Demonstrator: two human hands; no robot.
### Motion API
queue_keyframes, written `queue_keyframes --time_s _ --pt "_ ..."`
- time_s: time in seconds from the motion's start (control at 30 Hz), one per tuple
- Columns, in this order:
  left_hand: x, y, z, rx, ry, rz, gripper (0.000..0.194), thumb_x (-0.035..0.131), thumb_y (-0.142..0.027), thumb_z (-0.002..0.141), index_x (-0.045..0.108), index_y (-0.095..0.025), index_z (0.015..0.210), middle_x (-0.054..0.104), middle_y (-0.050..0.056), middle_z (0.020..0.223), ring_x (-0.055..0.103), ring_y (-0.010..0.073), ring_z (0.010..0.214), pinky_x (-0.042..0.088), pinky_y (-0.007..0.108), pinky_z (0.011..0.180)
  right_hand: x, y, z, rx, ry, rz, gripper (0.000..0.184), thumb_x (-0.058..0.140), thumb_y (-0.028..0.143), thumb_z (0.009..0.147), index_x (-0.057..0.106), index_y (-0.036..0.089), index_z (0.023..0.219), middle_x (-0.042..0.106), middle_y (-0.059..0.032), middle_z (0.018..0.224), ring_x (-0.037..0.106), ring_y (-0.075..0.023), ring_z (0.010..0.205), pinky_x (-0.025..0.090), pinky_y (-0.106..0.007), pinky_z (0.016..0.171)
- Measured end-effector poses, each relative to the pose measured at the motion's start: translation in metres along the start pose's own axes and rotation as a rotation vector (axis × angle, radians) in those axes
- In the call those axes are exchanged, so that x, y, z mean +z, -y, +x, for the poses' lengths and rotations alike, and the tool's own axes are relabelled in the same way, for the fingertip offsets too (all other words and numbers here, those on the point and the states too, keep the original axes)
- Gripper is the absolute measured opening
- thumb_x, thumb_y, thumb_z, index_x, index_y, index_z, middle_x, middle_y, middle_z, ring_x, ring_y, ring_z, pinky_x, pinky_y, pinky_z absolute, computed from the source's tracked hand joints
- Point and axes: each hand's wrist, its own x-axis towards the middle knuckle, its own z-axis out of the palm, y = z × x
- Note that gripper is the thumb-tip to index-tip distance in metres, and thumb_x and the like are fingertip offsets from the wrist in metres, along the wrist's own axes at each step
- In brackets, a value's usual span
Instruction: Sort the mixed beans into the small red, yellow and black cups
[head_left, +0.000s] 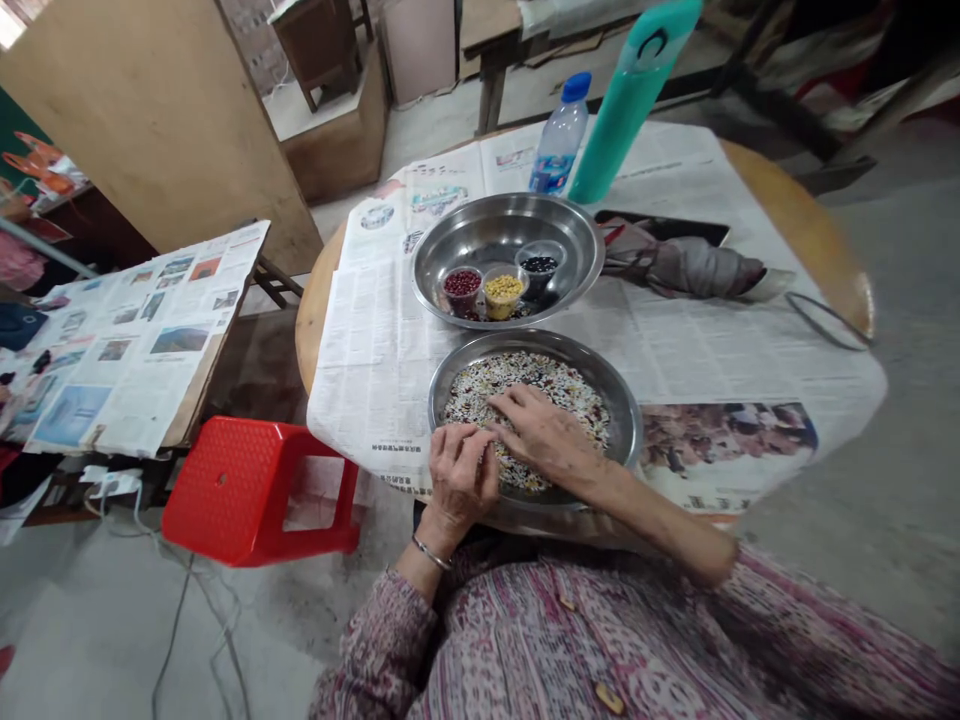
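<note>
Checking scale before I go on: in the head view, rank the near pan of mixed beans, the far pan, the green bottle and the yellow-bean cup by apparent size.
1. Near pan of mixed beans and far pan: they look alike; the near one shows slightly wider, but it is closer, so no ranking.
2. Green bottle.
3. Yellow-bean cup, clearly smallest.

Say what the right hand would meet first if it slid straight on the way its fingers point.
The right hand points up-left across the mixed beans; past them it would probably meet the near pan's far-left rim first.
</note>
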Motion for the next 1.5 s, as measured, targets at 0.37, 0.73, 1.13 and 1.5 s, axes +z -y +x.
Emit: queue_keyframes --time_s 0.37,0.73,1.13,1.5 --pt "0.006 0.004 -0.015 -0.082 -0.117 -0.059 0.024 0.047 -0.005 0.094 0.065 -0.017 0.106 0.061 0.007 0.098 0.06 0.0169 0.091 0.057 0.03 0.08 0.016 0.003 -0.014 -0.239 0.049 0.228 0.023 0.048 0.016 0.095 0.069 0.019 0.101 0.067 -0.0096 0.097 0.064 -0.023 0.093 0.057 -0.036 0.081" --pt "0.004 0.003 -0.012 -0.072 -0.088 -0.108 0.026 0.048 -0.001 0.09 0.065 -0.018 0.102 0.062 0.007 0.098 0.061 0.0166 0.092 0.058 0.03 0.081 -0.02 -0.042 -0.016 0.132 -0.125 -0.239 0.031 0.043 0.027 0.098 0.069 0.016 0.11 0.065 -0.0158 0.11 0.06 -0.0303 0.104 0.054 -0.043 0.085" --pt "0.002 0.002 -0.011 -0.121 -0.058 -0.062 0.022 0.048 -0.008 0.097 0.063 -0.017 0.11 0.063 0.009 0.104 0.062 0.0185 0.1 0.058 0.034 0.089 0.007 0.016 -0.036 -0.134 0.13 0.318 0.025 0.048 0.012 0.092 0.063 0.024 0.107 0.062 -0.0076 0.102 0.062 -0.0206 0.094 0.057 -0.035 0.082" --pt "0.002 0.002 -0.008 -0.127 -0.065 -0.093 0.026 0.049 -0.004 0.094 0.059 -0.016 0.115 0.061 0.01 0.108 0.059 0.02 0.104 0.056 0.036 0.092 -0.02 -0.022 0.042 0.009 -0.067 -0.154 0.03 0.043 0.013 0.095 0.071 0.018 0.105 0.068 -0.0152 0.107 0.055 -0.0301 0.103 0.049 -0.041 0.082"
